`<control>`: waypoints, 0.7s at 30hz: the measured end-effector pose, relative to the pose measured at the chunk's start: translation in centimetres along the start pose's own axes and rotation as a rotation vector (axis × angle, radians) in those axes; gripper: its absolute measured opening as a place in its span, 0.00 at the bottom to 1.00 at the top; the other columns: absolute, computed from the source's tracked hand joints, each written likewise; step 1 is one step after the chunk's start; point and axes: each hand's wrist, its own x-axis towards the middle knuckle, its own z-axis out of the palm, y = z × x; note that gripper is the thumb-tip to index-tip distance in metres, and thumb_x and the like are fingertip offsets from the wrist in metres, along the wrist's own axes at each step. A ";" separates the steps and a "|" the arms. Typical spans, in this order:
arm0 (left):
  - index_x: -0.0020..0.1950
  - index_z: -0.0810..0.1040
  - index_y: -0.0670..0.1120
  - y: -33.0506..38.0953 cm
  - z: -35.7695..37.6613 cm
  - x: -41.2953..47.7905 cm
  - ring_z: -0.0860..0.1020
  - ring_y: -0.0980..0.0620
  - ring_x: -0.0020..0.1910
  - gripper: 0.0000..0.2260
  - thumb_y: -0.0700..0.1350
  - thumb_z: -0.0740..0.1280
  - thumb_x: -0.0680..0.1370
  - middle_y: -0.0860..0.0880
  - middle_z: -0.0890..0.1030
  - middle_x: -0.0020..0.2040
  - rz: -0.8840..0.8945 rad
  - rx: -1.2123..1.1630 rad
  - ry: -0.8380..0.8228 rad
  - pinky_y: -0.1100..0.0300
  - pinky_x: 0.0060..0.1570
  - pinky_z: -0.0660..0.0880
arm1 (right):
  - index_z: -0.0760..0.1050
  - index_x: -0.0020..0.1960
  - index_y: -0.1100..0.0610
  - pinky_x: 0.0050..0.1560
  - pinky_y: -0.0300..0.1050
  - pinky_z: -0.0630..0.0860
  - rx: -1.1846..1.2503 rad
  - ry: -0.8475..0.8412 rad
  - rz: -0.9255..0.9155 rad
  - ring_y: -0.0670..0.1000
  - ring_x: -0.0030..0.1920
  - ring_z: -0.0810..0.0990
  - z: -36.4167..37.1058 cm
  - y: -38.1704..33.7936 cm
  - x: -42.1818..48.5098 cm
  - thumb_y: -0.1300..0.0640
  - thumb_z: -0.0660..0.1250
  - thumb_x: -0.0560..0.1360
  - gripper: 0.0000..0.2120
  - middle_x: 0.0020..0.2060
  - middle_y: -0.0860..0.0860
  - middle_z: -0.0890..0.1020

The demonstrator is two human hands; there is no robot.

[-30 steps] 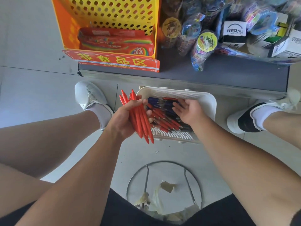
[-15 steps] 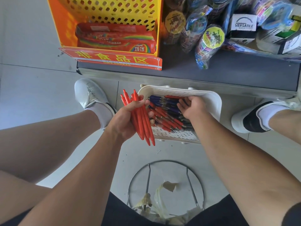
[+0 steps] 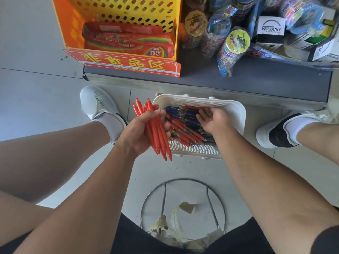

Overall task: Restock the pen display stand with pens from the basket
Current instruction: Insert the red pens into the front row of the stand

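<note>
A white slotted basket [image 3: 236,114] sits on the floor between my feet, holding a loose pile of red and blue pens [image 3: 185,125]. My left hand [image 3: 141,131] is closed around a bundle of several red pens [image 3: 156,131] at the basket's left edge, their tips pointing toward me. My right hand [image 3: 213,120] reaches into the basket over the pile with fingers spread, palm partly up, nothing clearly gripped. No pen display stand appears in this view.
A low grey shelf [image 3: 256,83] lies just beyond the basket, carrying a yellow-orange bin [image 3: 119,11] with red packets, bagged toys [image 3: 233,46] and white boxes [image 3: 271,30]. A round wire frame [image 3: 183,204] with crumpled paper lies near my lap.
My right hand went from curled fingers among the pens to spread fingers, staying over the pile. The left hand keeps the same red bundle, barely moved.
</note>
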 end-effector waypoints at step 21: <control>0.56 0.78 0.47 -0.1 0.2 -0.2 0.82 0.48 0.41 0.14 0.44 0.70 0.71 0.49 0.85 0.42 0.030 -0.005 0.027 0.49 0.46 0.82 | 0.75 0.45 0.57 0.41 0.48 0.79 -0.097 -0.091 0.027 0.50 0.31 0.73 -2.7 -0.2 0.8 0.54 0.62 0.83 0.10 0.26 0.49 0.72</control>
